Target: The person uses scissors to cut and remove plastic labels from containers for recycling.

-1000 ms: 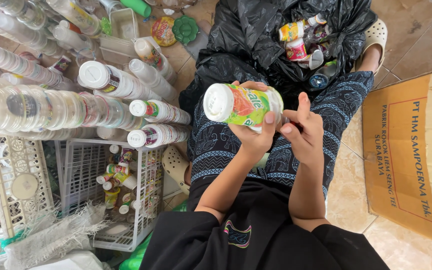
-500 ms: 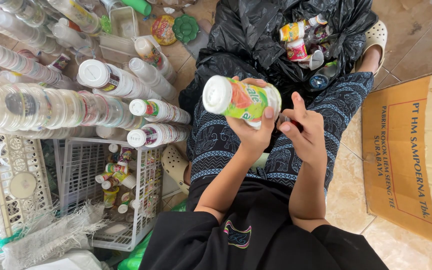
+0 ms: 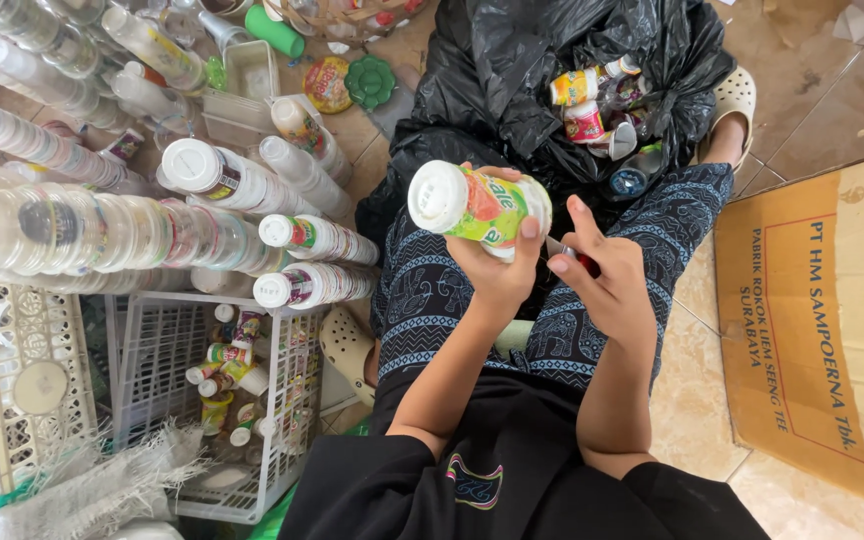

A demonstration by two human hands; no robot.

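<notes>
Seemingly, the person is sorting used plastic drink cups, and the step in hand looks like stripping the printed label off one of them. Their left hand (image 3: 497,265) is gripping a capped cup (image 3: 477,205) with a white lid and a green-and-orange wrap, holding it on its side above the lap, lid pointing left. Their right hand (image 3: 602,285) is sitting just beside the cup's base, fingers curled narrow around something small with a red tip (image 3: 585,264); what that item is cannot be made out. Judging from this, the next move is calling for a steady grip on the cup while the right hand works at the wrap's edge without slipping toward the left fingers. Beyond the knees, a black plastic bag (image 3: 512,70) is lying open with more labelled cups and bottles (image 3: 592,90) inside. To the left, long nested stacks of clear cups (image 3: 102,225) are lying on their sides, and a white wire basket (image 3: 222,400) is holding several small bottles. A flattened brown cardboard box (image 3: 822,330) is lying on the right. The person is sitting on a beige tiled floor (image 3: 697,390), wearing patterned dark trousers and pale sandals, with loose lids and a green cap scattered near the top.
</notes>
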